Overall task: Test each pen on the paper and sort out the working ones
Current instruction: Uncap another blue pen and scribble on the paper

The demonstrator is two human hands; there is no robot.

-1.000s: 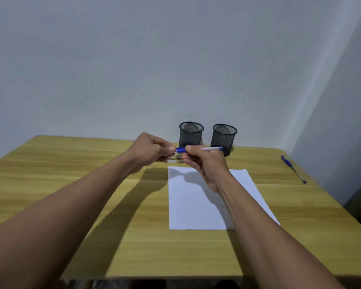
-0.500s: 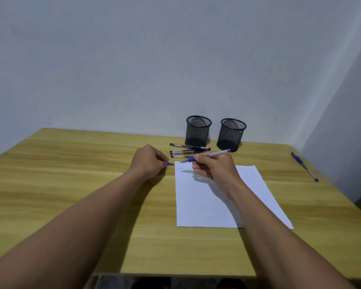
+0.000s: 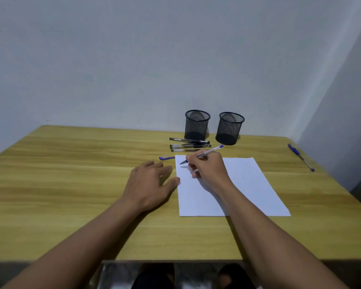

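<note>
My right hand (image 3: 208, 170) grips a clear pen with blue ends (image 3: 211, 151), its tip touching the top left corner of the white paper (image 3: 248, 184). My left hand (image 3: 150, 182) lies flat on the table, fingers spread, its thumb at the paper's left edge. The pen's blue cap (image 3: 166, 158) lies on the table just left of the paper's top corner. Several dark pens (image 3: 189, 145) lie in a pile beyond the paper. Behind them stand two black mesh cups, the left cup (image 3: 197, 124) and the right cup (image 3: 230, 128).
A blue pen (image 3: 300, 157) lies apart near the wooden table's (image 3: 71, 174) right edge. A grey wall rises right behind the cups, and another wall closes the right side.
My left hand pulled the blue cap off, set it on the table and flattened beside the paper. My right hand lowered the uncapped pen's tip onto the paper.
</note>
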